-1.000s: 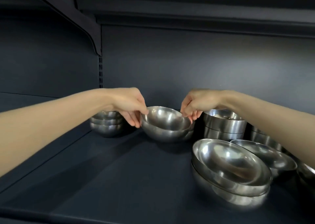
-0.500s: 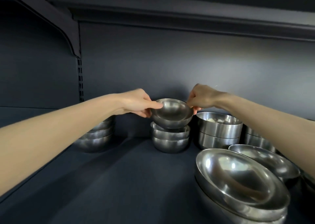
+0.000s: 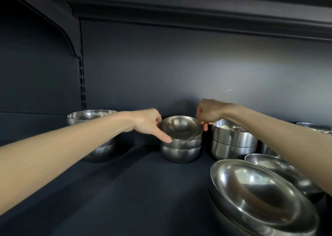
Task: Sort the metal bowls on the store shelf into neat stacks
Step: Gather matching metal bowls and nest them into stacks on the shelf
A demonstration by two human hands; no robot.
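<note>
Because the dark shelf is deep, the bowls can be grouped by shape along it, and the sorting looks partly done. Biggest are the wide bowls nested at the front right and tipped toward the camera. Judging by that lean, they are not yet a neat stack.

At the back left stands the left stack of round bowls, partly hidden by the forearm. Right of centre, the straight-sided stack of two stands close to the back panel.

Between these two is the middle stack of small round bowls. The top bowl sits nested in it, its rim nearly level.

The left hand holds that bowl's left rim, forefinger stretched down the side to the rim below, likely to steady and centre it. The right hand has its fingers curled, the tips pinching the right rim from above. A grip on both sides probably keeps the bowl level as it seats.

No brand, label or writing can be read on any bowl or on the shelf.
</note>
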